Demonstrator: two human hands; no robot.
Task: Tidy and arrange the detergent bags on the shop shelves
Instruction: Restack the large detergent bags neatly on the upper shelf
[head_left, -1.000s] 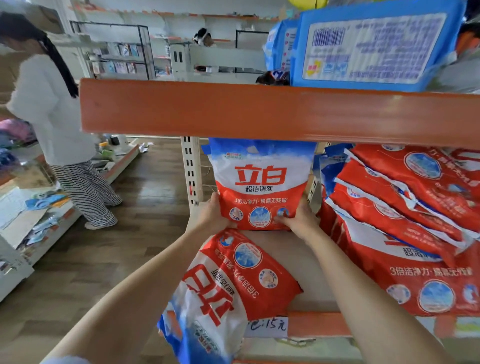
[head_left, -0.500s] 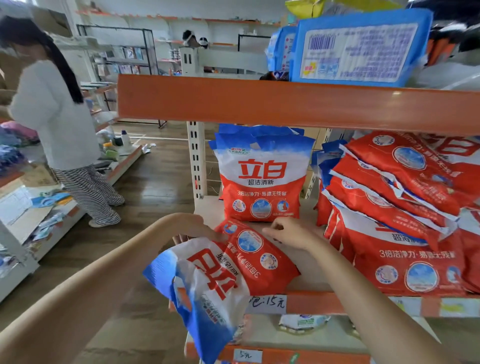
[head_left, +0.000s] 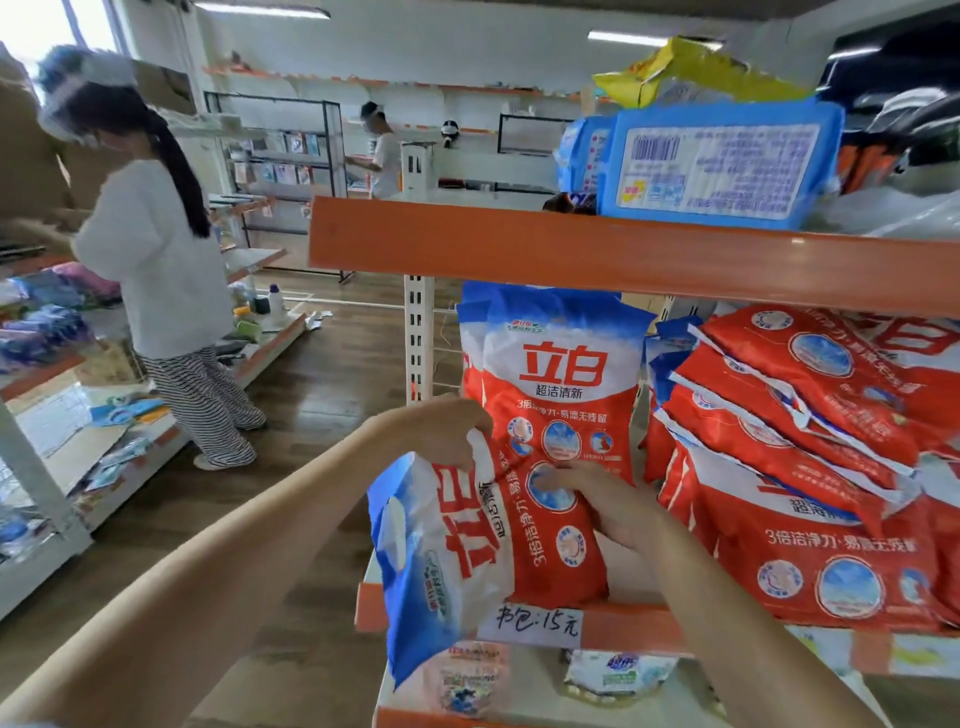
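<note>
At the near left edge of the shelf (head_left: 649, 621), your left hand (head_left: 447, 431) pinches the tilted detergent bag (head_left: 498, 540) by its far edge; your right hand (head_left: 597, 499) lies spread across its red end. Its long axis runs left-right, blue top overhanging; the upright bag (head_left: 558, 384) stands just beyond.

The detergent bag (head_left: 498, 525) in the hands was red below, white across the middle and blue at its top, with red lettering. The upright bag (head_left: 558, 384) behind wore the same red, white and blue. The shelf beam (head_left: 571, 249) was orange. A blue pack (head_left: 719, 166) sat above. Nearby, a person (head_left: 156, 270) wore a white top and black-and-white striped trousers.
</note>
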